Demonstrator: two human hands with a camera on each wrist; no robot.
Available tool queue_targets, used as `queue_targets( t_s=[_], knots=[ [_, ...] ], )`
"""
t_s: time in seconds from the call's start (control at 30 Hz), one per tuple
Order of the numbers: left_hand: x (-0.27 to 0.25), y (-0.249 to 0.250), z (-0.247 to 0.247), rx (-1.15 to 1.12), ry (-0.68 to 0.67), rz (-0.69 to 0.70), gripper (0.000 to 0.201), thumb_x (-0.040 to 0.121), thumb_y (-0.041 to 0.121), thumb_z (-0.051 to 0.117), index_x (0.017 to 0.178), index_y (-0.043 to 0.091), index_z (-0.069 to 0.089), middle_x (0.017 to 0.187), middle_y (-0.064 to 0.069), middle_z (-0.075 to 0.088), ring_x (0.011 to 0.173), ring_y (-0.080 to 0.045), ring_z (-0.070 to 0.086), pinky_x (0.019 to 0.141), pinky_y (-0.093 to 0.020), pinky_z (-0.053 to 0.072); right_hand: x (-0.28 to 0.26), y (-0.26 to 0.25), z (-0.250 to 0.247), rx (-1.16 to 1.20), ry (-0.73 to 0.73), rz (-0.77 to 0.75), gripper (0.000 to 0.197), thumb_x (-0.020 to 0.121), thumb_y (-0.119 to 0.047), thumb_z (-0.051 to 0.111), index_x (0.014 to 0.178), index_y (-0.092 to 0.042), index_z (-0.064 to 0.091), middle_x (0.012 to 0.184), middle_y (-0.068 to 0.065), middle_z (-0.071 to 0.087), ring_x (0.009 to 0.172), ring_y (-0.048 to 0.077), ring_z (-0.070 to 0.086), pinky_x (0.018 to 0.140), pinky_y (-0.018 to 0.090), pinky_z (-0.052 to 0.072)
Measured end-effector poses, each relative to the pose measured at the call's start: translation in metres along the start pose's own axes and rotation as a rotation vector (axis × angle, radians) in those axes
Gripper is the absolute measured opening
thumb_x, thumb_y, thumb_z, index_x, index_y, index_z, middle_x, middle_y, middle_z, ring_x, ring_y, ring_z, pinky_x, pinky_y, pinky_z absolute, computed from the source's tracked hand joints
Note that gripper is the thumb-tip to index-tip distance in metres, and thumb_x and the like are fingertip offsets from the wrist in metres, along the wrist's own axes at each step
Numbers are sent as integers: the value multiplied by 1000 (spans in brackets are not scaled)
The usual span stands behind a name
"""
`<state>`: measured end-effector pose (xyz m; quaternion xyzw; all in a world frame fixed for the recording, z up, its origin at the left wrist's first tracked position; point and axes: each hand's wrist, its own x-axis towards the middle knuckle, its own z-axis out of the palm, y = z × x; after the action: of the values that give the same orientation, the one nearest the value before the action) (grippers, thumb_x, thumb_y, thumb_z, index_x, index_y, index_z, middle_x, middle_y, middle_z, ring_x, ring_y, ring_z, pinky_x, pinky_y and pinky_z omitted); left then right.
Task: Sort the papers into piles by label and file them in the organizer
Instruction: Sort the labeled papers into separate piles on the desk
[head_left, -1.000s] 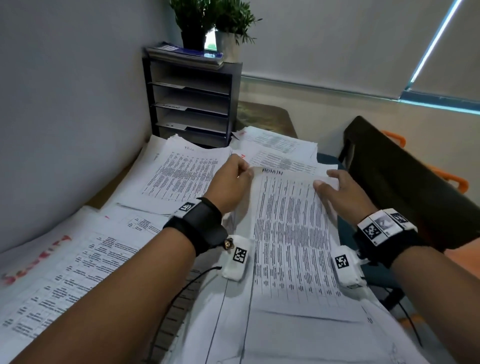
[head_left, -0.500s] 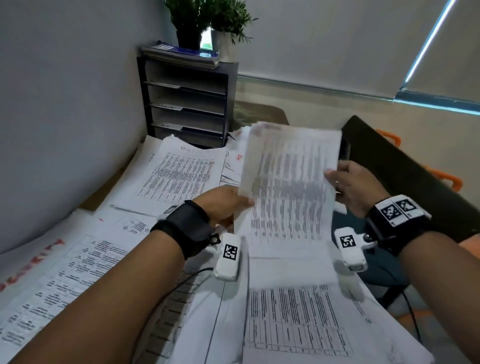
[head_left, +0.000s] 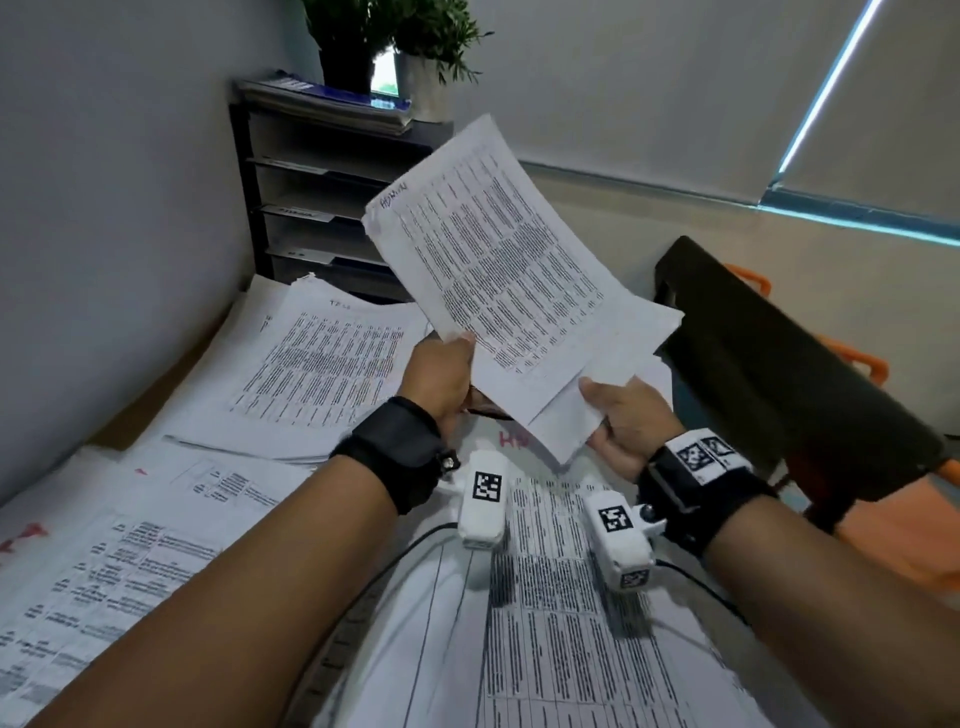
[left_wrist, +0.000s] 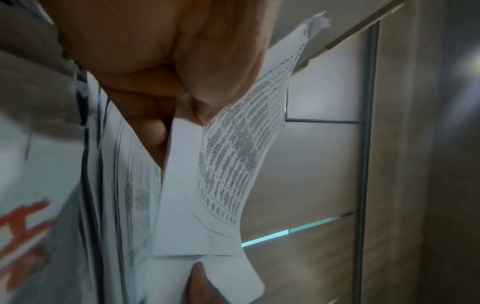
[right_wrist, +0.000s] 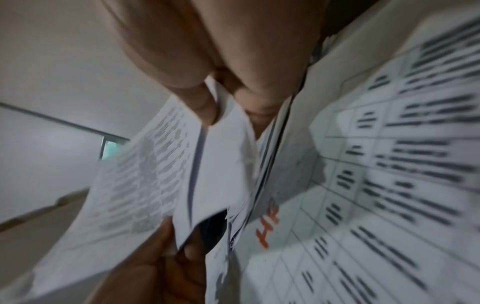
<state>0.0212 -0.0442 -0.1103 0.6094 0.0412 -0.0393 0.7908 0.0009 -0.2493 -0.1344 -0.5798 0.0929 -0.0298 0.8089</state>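
The paper held up in the air (head_left: 498, 270) has a word written by hand in its top corner. It looks like "ADMIN", but the letters are tilted and hard to make out. The rest of that page is rows of tiny black print, too small to read.

A sheet lying flat on the desk (right_wrist: 337, 205) has big red letters, "HR", at its top. The same red letters peek out in the head view, partly hidden.

Far left, another sheet (head_left: 78, 571) shows bits of big red letters, cut off, so they cannot be read.

The white wrist boxes (head_left: 487, 488) carry black-and-white square code marks.
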Motion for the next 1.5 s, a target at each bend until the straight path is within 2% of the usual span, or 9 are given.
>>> queue_targets(
  t_s=[0.1, 0.3, 0.5, 0.73, 0.93, 1.03, 1.17, 1.37, 1.5],
  knots=[
    [13, -6, -1, -32, -111, 8, 19, 102, 22, 55, 111, 6, 59, 106, -17, 73, 89, -32, 74, 82, -48, 62, 32, -14, -5, -442, 262, -39, 19, 95, -16, 60, 110, -5, 63, 84, 5, 68, 66, 23, 62, 55, 37, 53],
    [36, -39, -17, 79, -308, -109, 30, 95, 30, 68, 117, 12, 58, 113, -10, 71, 94, -24, 73, 82, -34, 60, 135, -68, -43, -965, 396, -16, 43, 100, -19, 49, 134, 7, 52, 126, 23, 60, 105, 30, 59, 101, 48, 50],
    [45, -20, -31, 455, -548, -5, 22, 92, 32, 70, 103, 13, 70, 84, 5, 72, 65, 1, 62, 55, -17, 40, 201, -94, -24, -1644, 265, 3, 35, 103, -11, 41, 136, -2, 51, 139, 20, 56, 127, 34, 54, 99, 34, 45],
    [54, -27, -46, 466, -616, 9, 17, 90, 30, 73, 101, 17, 73, 94, 1, 77, 83, -5, 66, 74, -24, 45, 242, -90, 4, -1776, 171, 58, 38, 81, -10, 66, 119, -6, 61, 112, 17, 68, 101, 35, 66, 85, 35, 52],
    [53, -23, -46, 495, -675, -4, 20, 84, 28, 80, 99, 16, 75, 97, -6, 77, 86, -22, 70, 83, -39, 50, 256, -83, -12, -1716, 200, -147, 44, 82, -30, 64, 124, -15, 59, 119, 14, 62, 111, 35, 62, 94, 42, 52],
    [45, -11, -41, 642, -694, 11, 11, 86, 23, 78, 95, 17, 78, 91, -2, 77, 60, -12, 58, 58, -22, 44, 211, -68, 3, -1284, 165, -199, 21, 84, -29, 64, 96, -13, 65, 100, 14, 69, 95, 32, 66, 84, 42, 55],
    [41, 0, -34, 1020, -719, 14, 16, 79, 33, 83, 94, 29, 77, 73, 10, 70, 63, -13, 58, 60, -29, 46, 109, -47, 24, -1067, -91, -150, 8, 94, -9, 60, 98, -9, 66, 97, 7, 71, 87, 18, 68, 69, 28, 55],
    [19, 9, -25, 1486, -608, 123, 42, 76, 34, 84, 112, 27, 64, 98, 8, 67, 66, -10, 65, 57, -24, 51, 1, -23, 28, -1470, -462, -147, 19, 94, -21, 61, 111, -25, 68, 106, -7, 70, 97, 13, 65, 90, 31, 52],
    [2, 6, -17, 1605, -547, 231, 44, 79, 30, 81, 117, 23, 61, 110, 2, 60, 90, -16, 57, 75, -29, 49, -25, -15, 31, -1606, -430, -230, 30, 94, -23, 61, 125, -22, 63, 119, -4, 65, 110, 15, 59, 97, 35, 47]
  ],
)
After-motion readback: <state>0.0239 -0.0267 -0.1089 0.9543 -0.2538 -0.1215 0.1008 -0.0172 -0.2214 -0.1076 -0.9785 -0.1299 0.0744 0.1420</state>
